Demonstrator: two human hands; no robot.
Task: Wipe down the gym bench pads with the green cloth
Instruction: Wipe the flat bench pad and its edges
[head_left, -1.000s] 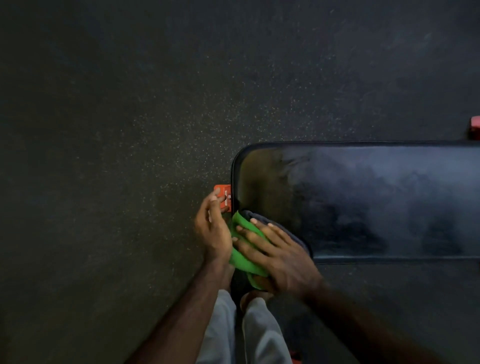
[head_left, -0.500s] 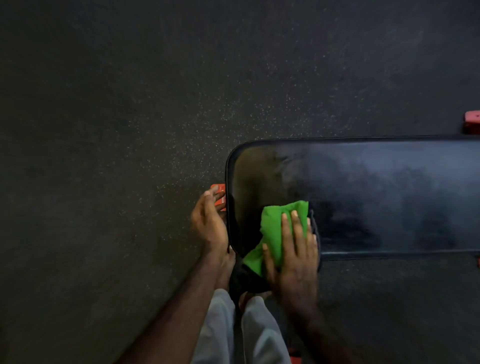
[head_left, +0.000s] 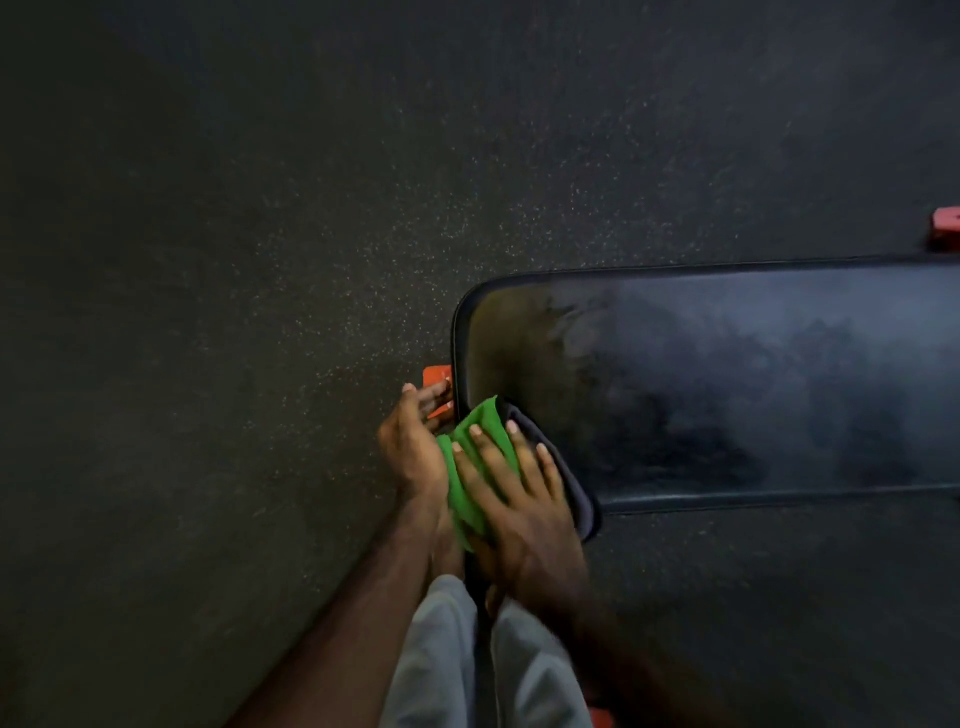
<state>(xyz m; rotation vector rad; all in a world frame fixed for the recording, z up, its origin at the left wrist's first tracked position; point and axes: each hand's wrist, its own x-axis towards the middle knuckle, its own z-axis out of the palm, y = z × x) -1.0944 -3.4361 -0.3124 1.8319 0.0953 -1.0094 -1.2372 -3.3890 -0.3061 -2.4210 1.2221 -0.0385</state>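
The right hand (head_left: 519, 499) lies flat with spread fingers and presses the folded green cloth (head_left: 475, 467) on the near left corner of the long black padded bench pad (head_left: 727, 384). The left hand (head_left: 415, 447), relaxed and holding nothing, rests at the pad's end beside a red bracket (head_left: 435, 375). The pad's long axis runs to the right, so I judge the unwiped room lies that way, nearer the right hand.

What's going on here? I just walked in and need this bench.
A person is wiping the black bench pad. The right hand presses a green cloth flat on the pad's near corner, while the left hand rests at the pad's end by an orange frame part. Hazy smears show across most of the pad.
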